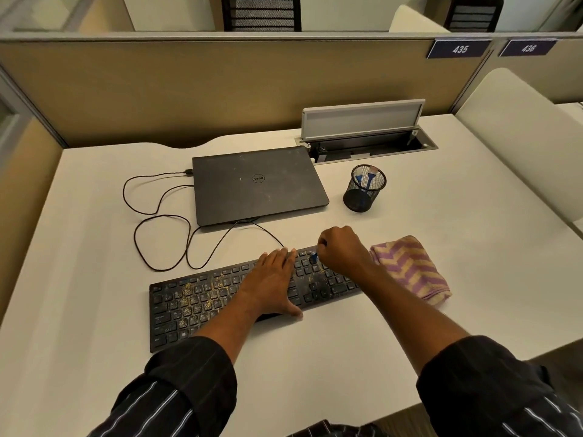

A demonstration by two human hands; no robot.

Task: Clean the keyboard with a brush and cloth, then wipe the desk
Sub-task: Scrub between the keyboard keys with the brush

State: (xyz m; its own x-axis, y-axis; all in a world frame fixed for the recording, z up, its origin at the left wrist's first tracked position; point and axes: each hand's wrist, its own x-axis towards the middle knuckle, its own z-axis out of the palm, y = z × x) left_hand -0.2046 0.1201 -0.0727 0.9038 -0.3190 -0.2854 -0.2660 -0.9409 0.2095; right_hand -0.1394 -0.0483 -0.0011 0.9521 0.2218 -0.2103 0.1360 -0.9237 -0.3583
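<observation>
so the right hand (342, 250) is balled into a fist around the brush (314, 257), and all you really see of it is a little blue bit poking out under the knuckles, down on the keys toward the right end of the keyboard (189, 305). left hand (271, 279) lies flat on the middle of the board, fingers straight and close together, thumb over the near edge. the keyboard is black and slim, sits slanted across the front-middle of the desk (315, 357), and it's pretty gross, yellowish crumbs thick over the left half plus a few specks by the brush. its right end runs under the right wrist so I can't see where it stops, and the bristles are too small to make out. cloth (410, 269) is folded just beside that end, purple and tan zigzag, touching the keyboard or not, can't tell. further back there's a closed dark laptop (255, 184) with a dusty, smudged lid, and a thin black cable (157, 222) looping from its left side over the desk round to the back of the keyboard. right of the laptop a black mesh cup (364, 197) with a couple of blue things (366, 181) in it, no idea what. behind that a cable box (366, 146) sunk in the desk, grey flap up. desk is off-white, tan partition (189, 89) at the back and left, number plates 435 (460, 49) and 436 (527, 48) top right, black chair backs (262, 14) past it, dark striped sleeves (189, 389) at the bottom
</observation>
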